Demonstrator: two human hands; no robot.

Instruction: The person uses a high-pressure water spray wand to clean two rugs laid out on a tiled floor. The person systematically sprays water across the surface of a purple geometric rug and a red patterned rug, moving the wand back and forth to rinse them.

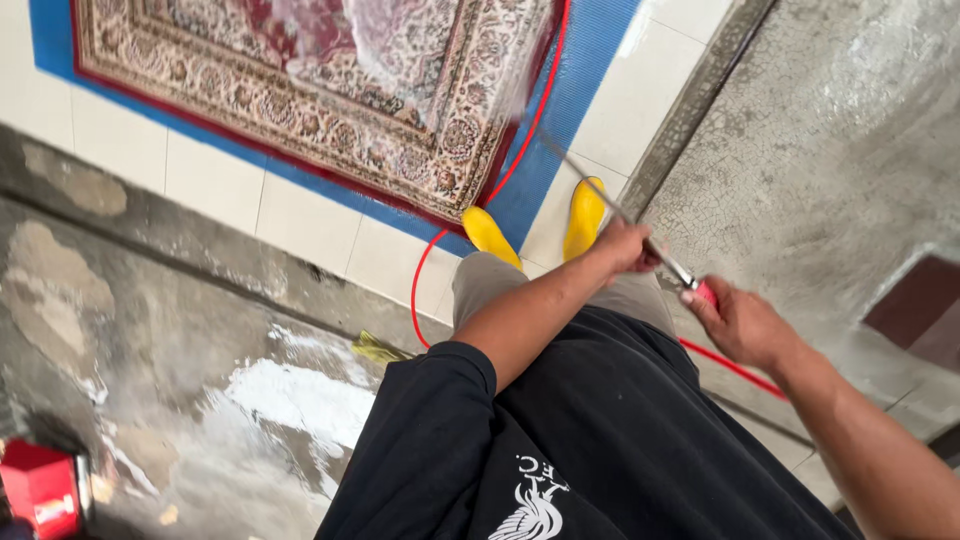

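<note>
A thin metal spray lance [590, 185] runs from my hands up toward a patterned red and cream rug [330, 70]. My left hand [625, 247] grips the lance shaft. Just behind it, my right hand [740, 322] closes on the lance's red handle [705, 292]. A blur of water spray [400, 40] hits the rug, which lies on a blue mat [580, 60]. A red hose [520, 150] curves from the handle along the rug's edge.
My yellow boots [585, 215] stand on white floor tiles [310, 225] beside the rug. Wet grey concrete [150, 330] lies at the left, a cracked concrete slab [830, 150] at the right. A red container [40, 485] sits at the bottom left.
</note>
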